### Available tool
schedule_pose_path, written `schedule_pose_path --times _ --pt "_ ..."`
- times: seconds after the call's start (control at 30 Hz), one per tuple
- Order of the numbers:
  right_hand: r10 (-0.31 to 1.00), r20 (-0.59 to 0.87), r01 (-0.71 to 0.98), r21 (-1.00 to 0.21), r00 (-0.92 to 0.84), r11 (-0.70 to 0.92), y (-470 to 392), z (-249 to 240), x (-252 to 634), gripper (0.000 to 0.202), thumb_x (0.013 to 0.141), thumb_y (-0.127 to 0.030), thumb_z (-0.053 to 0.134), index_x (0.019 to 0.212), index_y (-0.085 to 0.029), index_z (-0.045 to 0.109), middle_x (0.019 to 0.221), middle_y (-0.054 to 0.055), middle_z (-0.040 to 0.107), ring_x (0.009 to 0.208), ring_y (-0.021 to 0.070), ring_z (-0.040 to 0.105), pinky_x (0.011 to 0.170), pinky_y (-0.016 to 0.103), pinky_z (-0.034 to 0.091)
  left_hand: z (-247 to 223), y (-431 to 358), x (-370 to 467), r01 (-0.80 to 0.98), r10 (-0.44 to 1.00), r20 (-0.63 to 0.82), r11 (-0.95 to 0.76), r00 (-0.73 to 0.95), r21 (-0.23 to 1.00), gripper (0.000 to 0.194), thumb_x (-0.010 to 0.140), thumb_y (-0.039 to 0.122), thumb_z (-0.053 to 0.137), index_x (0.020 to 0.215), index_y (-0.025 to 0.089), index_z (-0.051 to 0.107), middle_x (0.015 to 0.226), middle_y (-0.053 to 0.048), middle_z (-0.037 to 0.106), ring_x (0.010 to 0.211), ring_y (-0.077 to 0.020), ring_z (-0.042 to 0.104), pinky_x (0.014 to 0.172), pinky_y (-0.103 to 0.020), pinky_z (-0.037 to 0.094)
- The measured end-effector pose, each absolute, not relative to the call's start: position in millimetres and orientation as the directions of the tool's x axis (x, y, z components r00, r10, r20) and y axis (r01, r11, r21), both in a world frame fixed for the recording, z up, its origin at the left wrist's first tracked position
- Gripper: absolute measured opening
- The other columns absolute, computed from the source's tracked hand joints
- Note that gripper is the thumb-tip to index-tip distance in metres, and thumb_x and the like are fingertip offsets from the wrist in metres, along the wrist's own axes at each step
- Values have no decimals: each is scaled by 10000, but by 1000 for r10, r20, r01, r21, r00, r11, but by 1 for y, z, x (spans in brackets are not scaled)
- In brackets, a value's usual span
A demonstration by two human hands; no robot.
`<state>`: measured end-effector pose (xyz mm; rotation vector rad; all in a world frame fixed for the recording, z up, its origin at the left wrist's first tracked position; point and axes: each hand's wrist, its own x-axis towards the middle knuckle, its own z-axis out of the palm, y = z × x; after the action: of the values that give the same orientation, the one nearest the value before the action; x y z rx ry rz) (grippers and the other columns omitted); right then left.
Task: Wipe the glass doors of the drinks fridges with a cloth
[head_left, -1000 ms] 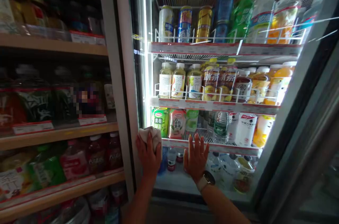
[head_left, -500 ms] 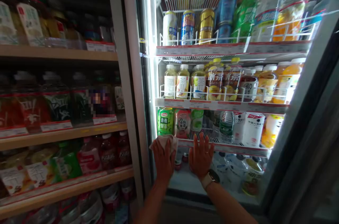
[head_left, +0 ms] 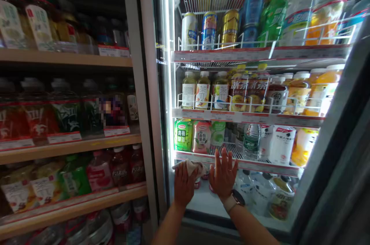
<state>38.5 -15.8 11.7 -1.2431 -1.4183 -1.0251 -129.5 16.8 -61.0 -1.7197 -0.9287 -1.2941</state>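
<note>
A pale cloth (head_left: 194,168) lies under the fingers of my left hand (head_left: 184,184), which presses it against the glass door of a lit drinks fridge. The hand is in front of the fridge's lower part, just below a shelf rail. To its right, my right hand (head_left: 223,173) is open, fingers spread and palm toward the glass, with nothing in it. A watch (head_left: 238,198) is on the right wrist. Behind the glass near the hands stand a green drink bottle (head_left: 182,135), a reddish drink bottle (head_left: 201,136) and a clear water bottle (head_left: 251,141).
Fridge shelves (head_left: 202,114) hold cans and bottles behind white wire rails. To the left, a wooden shelf unit (head_left: 66,148) carries many bottled drinks. A dark door edge (head_left: 326,137) runs down the right side.
My left hand and the cloth have moved down and slightly right on the glass. The right hand stays spread, shifted slightly right in view. The view itself has shifted a little.
</note>
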Motion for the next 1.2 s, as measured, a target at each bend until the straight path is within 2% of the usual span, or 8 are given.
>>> schedule_pose_path --times 0.07,0.13,0.3,0.43,0.63,0.83,0.93,1.2 --pt "191 981 990 -10 -17 141 -16 12 38 711 914 -236 457 1548 -217 135 1584 145 267 1456 333 254 1136 574 252 -61 18 -146 865 88 945 -438 314 -247 698 866 94 511 1479 370 320 1542 -71 374 1438 -272 306 1117 -459 385" --pt "192 981 989 -18 -11 148 -17 13 37 710 915 -231 458 1548 -213 137 1586 142 264 1462 328 241 1141 565 246 -51 19 -162 876 117 947 -427 297 -222 687 876 122 523 1478 379 316 1544 -67 371 1438 -271 307 1128 -470 371" --pt "188 982 987 -26 -4 158 -17 14 36 688 924 -236 445 1547 -206 154 1591 133 254 1465 323 234 1152 553 218 -10 18 -162 901 214 967 -377 -141 215 667 927 183 478 1528 272 203 1622 -107 124 1485 -327 119 1165 -596 239" --pt "178 984 991 -7 -17 135 -17 15 36 692 919 -231 442 1547 -196 153 1582 138 275 1461 324 244 1147 552 234 7 16 -128 837 229 932 -417 -279 353 644 954 191 422 1537 258 158 1621 -99 126 1493 -316 55 1182 -624 135" --pt "163 986 994 6 -24 112 -16 15 36 689 918 -215 429 1547 -192 151 1574 150 290 1462 320 243 1141 556 254 9 7 -78 838 184 965 -481 -189 256 676 934 173 469 1531 287 172 1630 -86 28 1494 -328 43 1178 -608 181" --pt "194 980 993 29 -51 111 -14 8 42 670 929 -234 397 1549 -191 146 1582 173 259 1463 345 228 1127 596 267 -7 -6 -70 849 167 980 -528 110 -5 653 925 187 503 1517 282 245 1608 -110 202 1477 -314 183 1148 -527 312" --pt "209 978 993 7 -31 114 -15 8 41 680 924 -235 409 1549 -199 144 1578 167 271 1462 348 230 1133 605 254 -10 -2 -98 864 162 976 -502 143 -44 670 920 175 514 1517 296 236 1610 -94 199 1477 -299 189 1149 -500 323" --pt "175 984 992 -3 -20 129 -18 14 35 683 925 -238 435 1547 -193 157 1583 155 264 1465 335 228 1144 584 243 -3 5 -161 808 335 901 -427 -276 406 625 960 190 427 1529 278 185 1631 -72 38 1492 -307 40 1189 -565 178"
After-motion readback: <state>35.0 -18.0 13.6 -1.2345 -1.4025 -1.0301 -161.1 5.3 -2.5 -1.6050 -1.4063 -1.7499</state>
